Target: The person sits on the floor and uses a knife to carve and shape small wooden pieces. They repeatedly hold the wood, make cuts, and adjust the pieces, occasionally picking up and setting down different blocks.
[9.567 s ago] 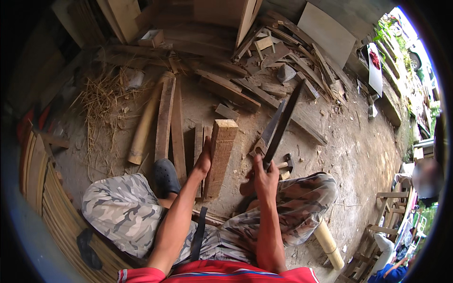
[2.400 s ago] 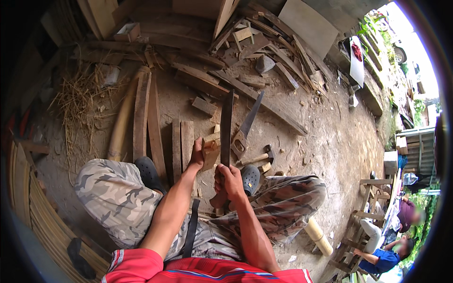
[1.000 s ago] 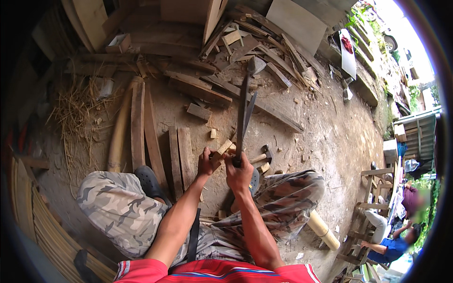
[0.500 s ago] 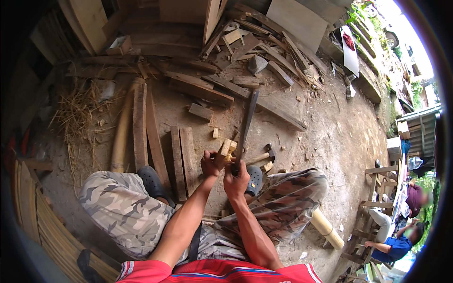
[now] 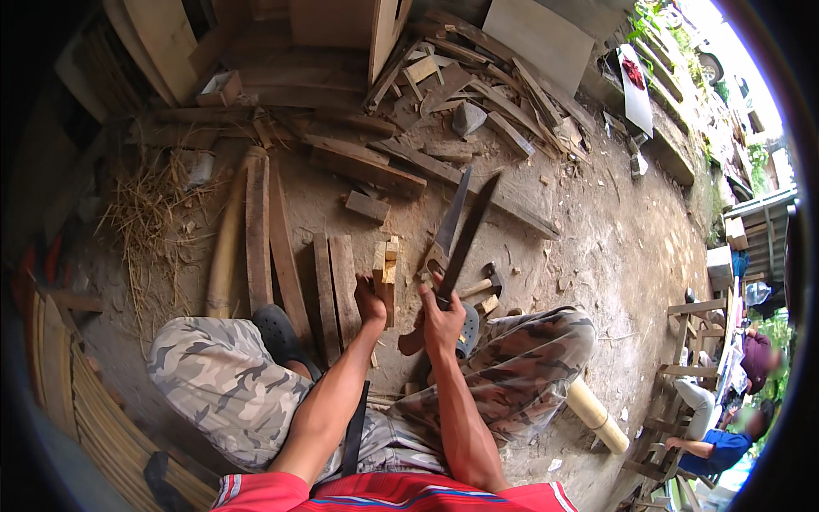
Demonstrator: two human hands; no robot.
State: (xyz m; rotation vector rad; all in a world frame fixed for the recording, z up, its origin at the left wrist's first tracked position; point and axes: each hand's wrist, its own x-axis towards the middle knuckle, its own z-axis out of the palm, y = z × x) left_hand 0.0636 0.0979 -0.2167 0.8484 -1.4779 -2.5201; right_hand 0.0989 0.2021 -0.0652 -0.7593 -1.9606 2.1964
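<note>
My left hand (image 5: 369,305) is closed round a notched pale wooden block (image 5: 386,277), held upright above the ground near my feet. In my right hand (image 5: 441,322) is a machete (image 5: 473,235), its long dark blade slanting up and to the right, apart from the block. A brown wooden end sticks out below that fist, probably the machete's handle. Just left of the blade shows a handsaw (image 5: 450,218) with a wooden grip, partly hidden by my right hand; whether it lies on the ground or touches my fingers I cannot tell.
A hammer (image 5: 492,280) lies beside my right shoe (image 5: 467,328). Planks (image 5: 343,277) and a bamboo pole (image 5: 229,247) lie to the left, straw (image 5: 153,222) beyond. Scrap wood (image 5: 444,85) is heaped at the far side. Two people sit by wooden benches (image 5: 691,341) at the right.
My hands have drawn apart. The block has moved left and now stands upright; the machete has swung away from it, its tip leaning right. The handsaw has come into view.
</note>
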